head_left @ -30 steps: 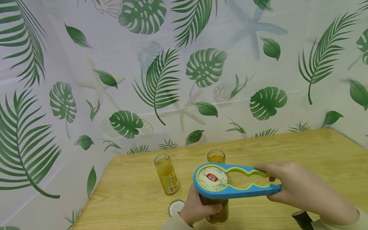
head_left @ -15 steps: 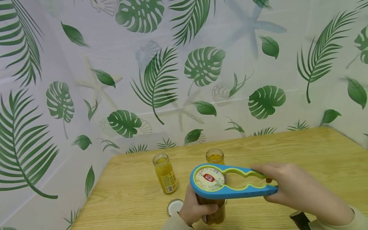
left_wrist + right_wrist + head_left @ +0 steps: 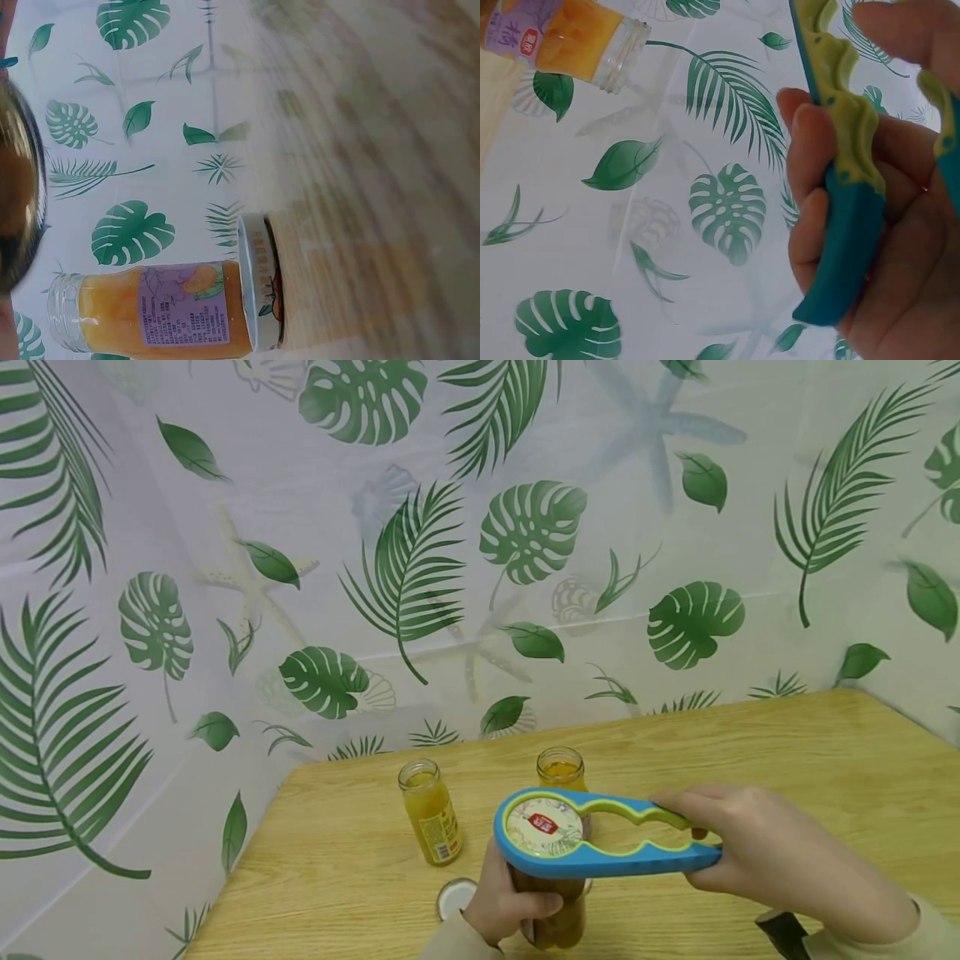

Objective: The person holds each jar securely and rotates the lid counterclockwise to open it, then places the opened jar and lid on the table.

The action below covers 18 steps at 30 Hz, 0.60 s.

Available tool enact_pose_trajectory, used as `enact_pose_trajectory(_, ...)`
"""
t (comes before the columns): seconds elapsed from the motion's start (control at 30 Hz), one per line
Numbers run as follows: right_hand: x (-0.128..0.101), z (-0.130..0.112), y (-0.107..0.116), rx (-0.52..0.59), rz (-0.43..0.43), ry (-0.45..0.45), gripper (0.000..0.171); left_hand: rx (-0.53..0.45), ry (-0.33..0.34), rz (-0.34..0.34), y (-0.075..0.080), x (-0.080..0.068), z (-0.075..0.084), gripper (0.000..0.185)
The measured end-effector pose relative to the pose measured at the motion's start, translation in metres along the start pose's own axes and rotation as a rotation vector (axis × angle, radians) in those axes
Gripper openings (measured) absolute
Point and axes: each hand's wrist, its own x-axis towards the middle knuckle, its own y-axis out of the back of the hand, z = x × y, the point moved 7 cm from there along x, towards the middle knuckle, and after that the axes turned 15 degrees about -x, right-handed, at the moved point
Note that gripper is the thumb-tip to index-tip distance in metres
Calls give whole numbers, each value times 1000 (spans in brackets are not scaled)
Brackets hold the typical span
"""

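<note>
In the head view my left hand point(image 3: 501, 897) grips a brown-filled glass jar point(image 3: 567, 920) with its fingers and thumb round the side. A cream lid point(image 3: 531, 837) with a red emblem tops that jar. Round the lid sits the big end of a blue and yellow jar opener point(image 3: 611, 864). My right hand point(image 3: 772, 847) grips the opener's two handle ends on the right. In the right wrist view, fingers point(image 3: 810, 150) curl round one blue and yellow handle point(image 3: 851, 217).
An open jar of yellow contents point(image 3: 435, 827) stands at the left of the wooden table point(image 3: 322, 868). Behind the opener is another open jar point(image 3: 561, 767), purple-labelled and orange-filled in the left wrist view. A loose lid point(image 3: 454, 898) lies near my left wrist. Leaf-printed sheeting point(image 3: 450, 568) backs the table.
Jar, opener and both hands sit slightly further left in the head view, with the background shifted left a little too. Both hands keep their hold.
</note>
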Motion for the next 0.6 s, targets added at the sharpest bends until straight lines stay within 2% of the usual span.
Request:
enact_pose_trajectory(0.17,-2,5,1,64,22,63,54,-60,32,-114,-14,-1,0,69)
enact_pose_trajectory(0.3,-4,7,3,67,38,95,54,-48,22,-131,-18,-1,0,71)
enact_pose_trajectory(0.5,-4,7,2,91,12,114,53,-81,131,-134,-18,-5,-7,72)
enact_pose_trajectory(0.6,-4,7,2,118,0,124,52,-74,150,-146,-18,-6,-8,73)
